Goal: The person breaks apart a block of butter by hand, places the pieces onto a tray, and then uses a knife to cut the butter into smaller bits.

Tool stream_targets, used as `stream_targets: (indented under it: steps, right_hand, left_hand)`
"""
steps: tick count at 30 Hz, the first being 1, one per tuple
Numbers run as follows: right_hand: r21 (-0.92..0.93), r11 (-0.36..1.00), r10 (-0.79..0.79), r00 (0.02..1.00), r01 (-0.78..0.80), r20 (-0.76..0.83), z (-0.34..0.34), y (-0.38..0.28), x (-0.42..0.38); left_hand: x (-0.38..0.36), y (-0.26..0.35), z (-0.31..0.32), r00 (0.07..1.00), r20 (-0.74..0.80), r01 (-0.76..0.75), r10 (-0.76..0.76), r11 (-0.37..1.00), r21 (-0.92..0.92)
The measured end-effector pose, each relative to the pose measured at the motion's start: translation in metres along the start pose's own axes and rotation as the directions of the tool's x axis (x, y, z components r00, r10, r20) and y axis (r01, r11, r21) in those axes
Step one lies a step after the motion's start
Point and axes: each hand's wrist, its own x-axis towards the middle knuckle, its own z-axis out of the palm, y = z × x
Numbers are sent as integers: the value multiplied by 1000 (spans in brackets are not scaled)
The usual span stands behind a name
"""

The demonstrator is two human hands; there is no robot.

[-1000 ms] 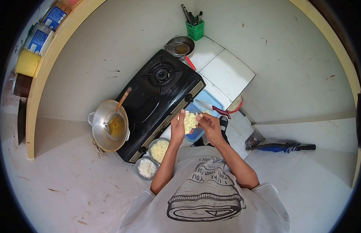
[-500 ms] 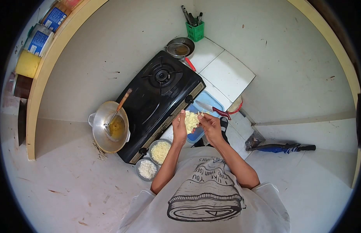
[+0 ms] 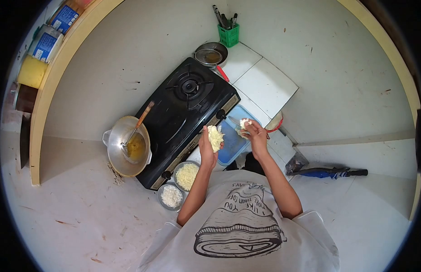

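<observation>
So the soft-looking, pale yellow clump of shreds [image 3: 215, 138] is pretty ragged, roughly oval and lumpy all over, with loose bits poking out along its right edge. It's sitting in the bare left hand [image 3: 209, 147], thumb on the left side and fingers curling in from the right, so that grip is definitely holding it, with most of the clump's top surface bare to the camera. The bare right hand [image 3: 255, 133] has its grip pinched on a small, whitish, crumbly piece [image 3: 245, 123], which sticks out past the fingertips. The hands are apart, with a clear gap between clump and piece. The right hand is over the far part of a shallow blue plastic tray [image 3: 233, 147], while the clump is near the tray's left edge. A silver knife blade [image 3: 234, 120] shows partly behind the right hand. Near the left forearm, a round grey bowl of pale yellow shreds [image 3: 187, 177] is just beside the black metal stove [image 3: 169, 120].
</observation>
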Motion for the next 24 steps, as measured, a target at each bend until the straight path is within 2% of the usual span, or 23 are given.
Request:
stream_targets:
  steps: [3,4,7,11,14,17,20,24]
  right_hand:
    - [-245,968,-94,984,54,-152,-40,19,25]
    - [-276,959,-106,980,57,-166,-60,34,36]
    - [-405,914,-82,974,-10,-210,-95,59,52]
    - [-723,690,-186,972,28,-140,-105,77,57]
    - [-783,619,-187,979,56,-78,-111,99,64]
    - [-866,477,-244,969,151,34,-103,101,58]
    - [-864,466,-272,960,190,64,-102,110,57]
    - [-888,372,-364,922,271,129,-109,119,55]
  left_hand:
    - [0,1,-11,1000,-18,12,-12,1000,-10]
    - [1,-1,-15,1000,-19,7,-7,1000,-16]
    - [-2,-1,-20,999,-44,15,-16,999,-40]
    - [-2,-8,-30,999,12,31,-30,999,-39]
    - [-1,-11,-30,999,39,6,-4,999,-52]
    - [0,-14,-31,998,56,5,0,996,-92]
    - [4,-19,-38,992,129,0,18,990,-140]
    - [4,-17,-38,990,140,13,6,991,-130]
